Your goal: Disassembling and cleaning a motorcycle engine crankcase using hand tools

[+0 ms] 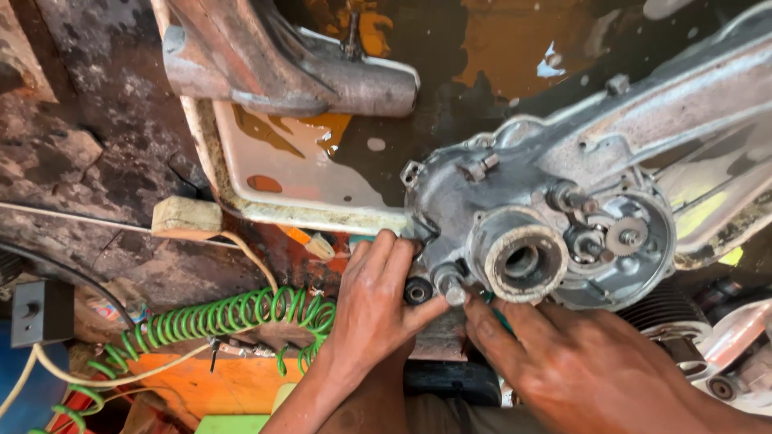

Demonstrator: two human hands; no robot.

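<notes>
A grey metal engine casing lies at the centre, with a round open bore and small gears exposed on its right. My left hand rests on the casing's lower left edge, its fingers against the metal and its thumb by a short steel stud. A black rubber bush sits just under that hand's fingers. My right hand comes in from the lower right, its fingertips touching the same stud, with a bit of a green-handled tool showing beneath the fingers.
A white oily drain tray lies under the casing's left end, with a rusty metal arm above it. A coiled green air hose runs across the lower left, beside a wooden block and a grey switch box.
</notes>
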